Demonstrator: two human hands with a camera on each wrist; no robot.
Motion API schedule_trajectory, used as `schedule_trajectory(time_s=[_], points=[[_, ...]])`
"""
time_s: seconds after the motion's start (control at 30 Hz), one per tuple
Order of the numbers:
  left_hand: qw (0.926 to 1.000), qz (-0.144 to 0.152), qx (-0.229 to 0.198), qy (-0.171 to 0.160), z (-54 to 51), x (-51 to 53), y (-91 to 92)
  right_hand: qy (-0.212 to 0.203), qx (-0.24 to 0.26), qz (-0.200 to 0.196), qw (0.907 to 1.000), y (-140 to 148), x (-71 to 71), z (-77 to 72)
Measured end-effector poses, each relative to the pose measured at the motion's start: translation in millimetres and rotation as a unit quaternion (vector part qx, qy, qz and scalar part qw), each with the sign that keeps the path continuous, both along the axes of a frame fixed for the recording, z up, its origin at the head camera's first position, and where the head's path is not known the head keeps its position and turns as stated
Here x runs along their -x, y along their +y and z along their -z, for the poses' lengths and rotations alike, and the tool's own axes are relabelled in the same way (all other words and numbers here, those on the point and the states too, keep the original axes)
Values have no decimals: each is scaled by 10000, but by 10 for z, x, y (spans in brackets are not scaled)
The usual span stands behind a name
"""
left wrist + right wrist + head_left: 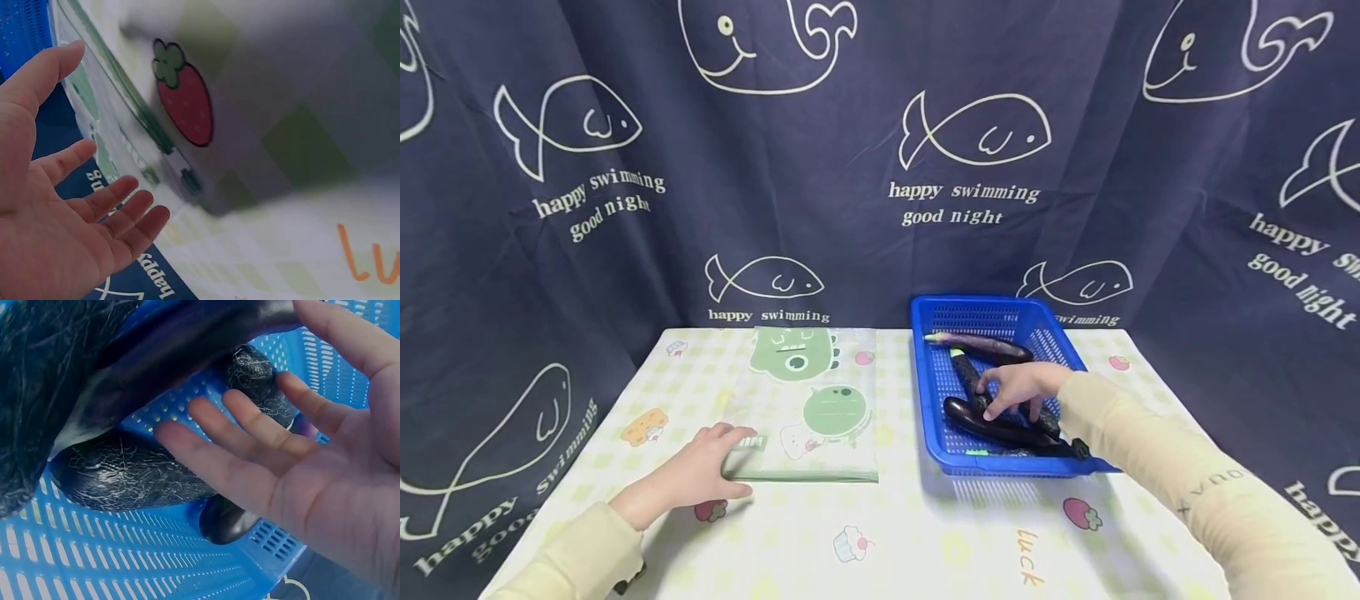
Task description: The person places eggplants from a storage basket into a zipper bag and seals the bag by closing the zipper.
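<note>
A glossy dark eggplant (1018,432) is lying in a blue basket (923,375), right of centre in the head view. The right hand (1021,386) is reaching over it, fingers spread; contact is hard to tell. At lower left, the left hand (696,468) is holding loose, parted fingers by a clear green-printed bag (838,412). A patterned tablecloth (955,542) is lying beneath; a navy fish-print curtain (850,192) is filling the upper frame.

I see left hand (696,468): fingers spread, thumb apart | right hand (1024,384): fingers relaxed, parted | both arms (1180,471): extended forward
</note>
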State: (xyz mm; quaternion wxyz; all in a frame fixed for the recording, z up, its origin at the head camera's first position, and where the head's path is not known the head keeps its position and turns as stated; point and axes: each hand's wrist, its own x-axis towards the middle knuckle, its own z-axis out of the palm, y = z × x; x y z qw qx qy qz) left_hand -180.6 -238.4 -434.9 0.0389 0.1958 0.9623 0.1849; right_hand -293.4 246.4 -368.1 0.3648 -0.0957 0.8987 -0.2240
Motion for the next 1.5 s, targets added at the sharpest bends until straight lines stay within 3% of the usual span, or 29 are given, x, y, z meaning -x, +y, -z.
schedule_trajectory(time_s=[0.23,0.57,0.97,1.23,1.4,1.5], points=[[9999,37,111,-83,72,29,-82,-255,-121,181,9994,5,53,58],[9997,185,116,95,96,53,-119,-796,-596,-127,9950,8,70,34],[9986,314,77,424,174,90,-162,-753,-887,-116,9931,30,41,75],[9960,302,440,721,231,95,-134,-451,-1209,-316,9911,15,45,98],[9974,156,280,638,254,78,-118,-438,-1212,-403,9908,6,46,89],[9965,261,149,780,274,76,-131,-587,-1095,-485,9911,4,64,59]])
